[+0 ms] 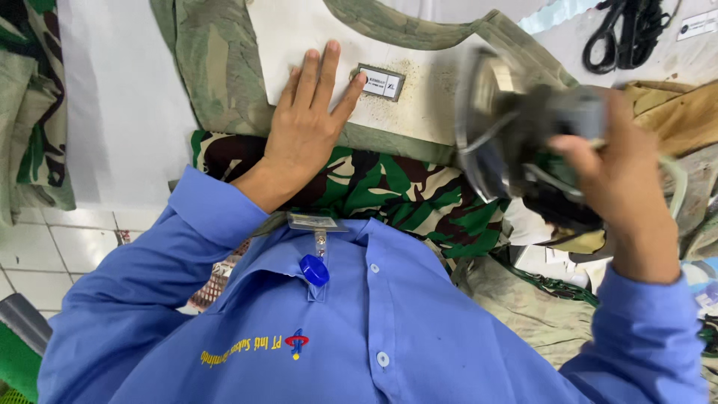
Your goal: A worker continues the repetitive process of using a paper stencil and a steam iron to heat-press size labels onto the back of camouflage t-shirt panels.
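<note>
Head view: my left hand (310,123) lies flat, fingers spread, on the camouflage garment (389,191) beside its label (380,81). My right hand (609,176), fingers clamped on the iron (508,123), risks burning them.

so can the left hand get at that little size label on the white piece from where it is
Probably yes. The left hand lies flat on the white piece, its thumb tip right beside the small label, with nothing between them. The right hand holds the iron lifted off to the side, clear of it.
</note>
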